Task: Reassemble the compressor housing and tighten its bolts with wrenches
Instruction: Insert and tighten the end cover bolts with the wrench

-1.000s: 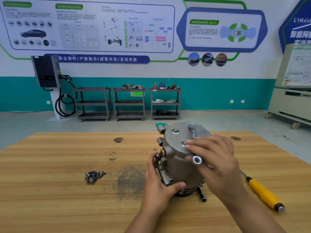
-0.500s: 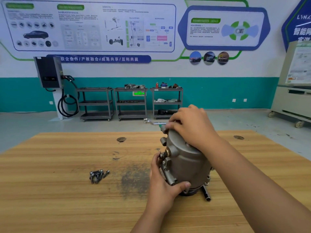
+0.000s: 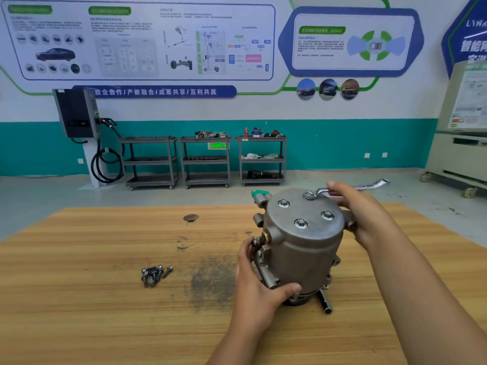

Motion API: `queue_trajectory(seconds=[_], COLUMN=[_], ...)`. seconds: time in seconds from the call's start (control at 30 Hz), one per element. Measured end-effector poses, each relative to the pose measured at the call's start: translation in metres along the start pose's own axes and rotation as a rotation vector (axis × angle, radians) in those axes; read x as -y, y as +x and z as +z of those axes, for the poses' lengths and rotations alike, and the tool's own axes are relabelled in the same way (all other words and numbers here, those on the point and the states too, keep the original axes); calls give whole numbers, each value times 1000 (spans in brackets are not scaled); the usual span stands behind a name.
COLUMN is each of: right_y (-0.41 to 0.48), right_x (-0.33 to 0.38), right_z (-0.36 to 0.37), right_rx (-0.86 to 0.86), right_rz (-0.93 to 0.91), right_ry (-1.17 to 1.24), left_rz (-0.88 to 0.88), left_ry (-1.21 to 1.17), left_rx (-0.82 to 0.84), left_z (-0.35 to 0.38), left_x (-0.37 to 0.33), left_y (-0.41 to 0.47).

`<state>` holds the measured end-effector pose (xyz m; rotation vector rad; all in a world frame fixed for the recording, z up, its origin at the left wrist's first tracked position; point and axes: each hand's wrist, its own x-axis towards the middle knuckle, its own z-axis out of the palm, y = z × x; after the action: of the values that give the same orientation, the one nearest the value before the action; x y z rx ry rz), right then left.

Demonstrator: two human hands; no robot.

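Observation:
A grey metal compressor housing (image 3: 303,248) stands upright on the wooden table (image 3: 105,299), with several bolts in its top cover. My left hand (image 3: 259,285) grips its lower left side, thumb across the front. My right hand (image 3: 361,209) holds the shaft of a silver ring wrench (image 3: 369,186). The wrench's ring end sits over the far bolt (image 3: 308,195) on the cover, and its free end points right past my hand.
A small pile of loose bolts (image 3: 155,275) lies on the table to the left of the housing. A dark socket bar (image 3: 325,302) pokes out beneath the housing's right side. A round hole (image 3: 190,217) marks the table's far middle. Tool carts stand by the wall.
My right hand swung the wrench around the far bolt, from over the front of the cover, across the top, out to the right. The left hand kept its grip on the housing.

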<state>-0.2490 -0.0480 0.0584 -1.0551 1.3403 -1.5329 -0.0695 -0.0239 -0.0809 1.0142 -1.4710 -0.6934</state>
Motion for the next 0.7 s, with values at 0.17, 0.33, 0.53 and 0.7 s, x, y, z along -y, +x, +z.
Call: queue_trajectory(seconds=[0.17, 0.33, 0.53, 0.7], right_y=[-25, -60, -78, -80], right_x=[-24, -47, -50, -36], right_z=[1, 11, 11, 16], right_rx=[-122, -266, -210, 10], right_rz=[-245, -762, -992, -1210], right_ry=[302, -288, -628, -771], left_rz=[-10, 5, 12, 9], left_ry=[11, 13, 25, 11], left_rx=[-2, 0, -2, 24], left_z=[2, 4, 3, 0], left_x=[-1, -2, -1, -4], left_y=[0, -1, 1, 1])
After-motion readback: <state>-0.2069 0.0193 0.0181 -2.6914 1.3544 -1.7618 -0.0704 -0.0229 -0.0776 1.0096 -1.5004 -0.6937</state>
